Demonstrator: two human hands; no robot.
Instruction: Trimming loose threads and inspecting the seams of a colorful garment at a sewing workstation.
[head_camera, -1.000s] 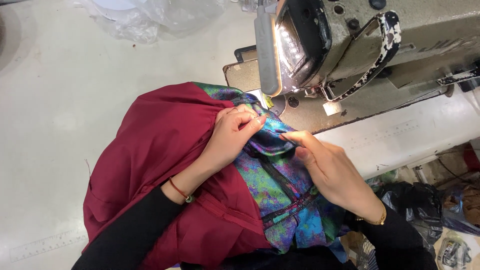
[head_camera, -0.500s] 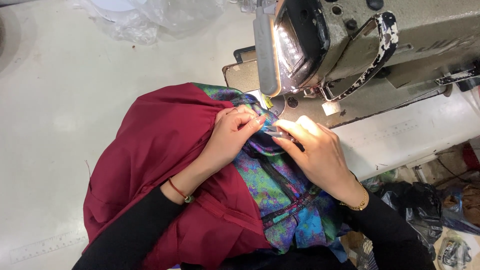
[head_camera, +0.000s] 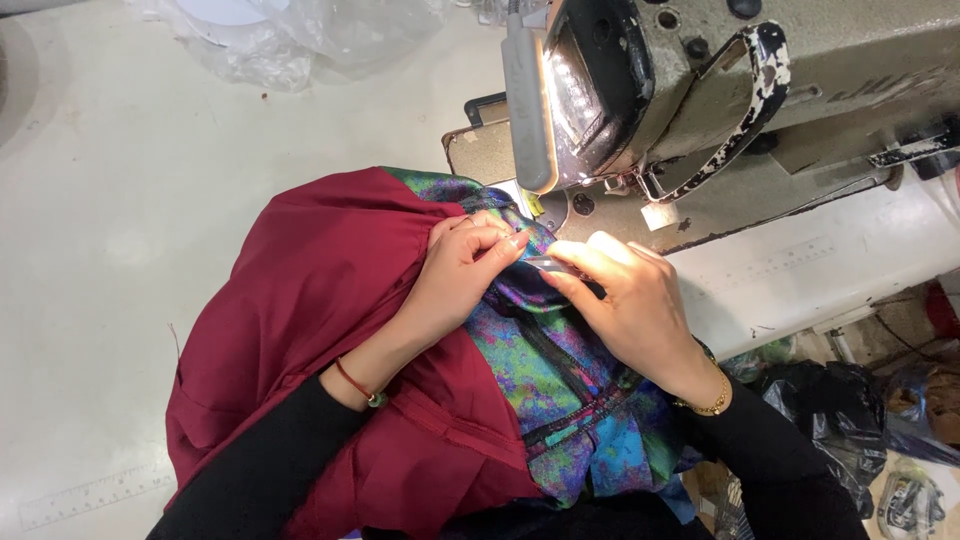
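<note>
The left hand (head_camera: 462, 268) rests on a bundled garment on the desk (head_camera: 120, 200), its fingers (head_camera: 497, 245) curled shut and pinching a fold where the dark red fabric (head_camera: 310, 300) meets the multicoloured printed fabric (head_camera: 545, 365). The right hand (head_camera: 625, 300) lies just beside it on the printed cloth, fingers bent and closed on a small silvery tool (head_camera: 548, 264) whose kind cannot be told; its tip points toward the left fingertips. Both hands sit directly in front of the head of an industrial sewing machine (head_camera: 700, 90), whose lamp (head_camera: 527, 110) lights the knuckles. The printed fabric runs from the needle plate (head_camera: 505, 165) down toward the person's lap, with a dark zipper-like strip (head_camera: 560, 370) along it. The red fabric spreads over the pale desk to the left. The left wrist wears a red cord bracelet (head_camera: 355, 383), the right a gold chain bracelet (head_camera: 708, 403). Crumpled clear plastic (head_camera: 300, 40) lies at the desk's far edge.
</note>
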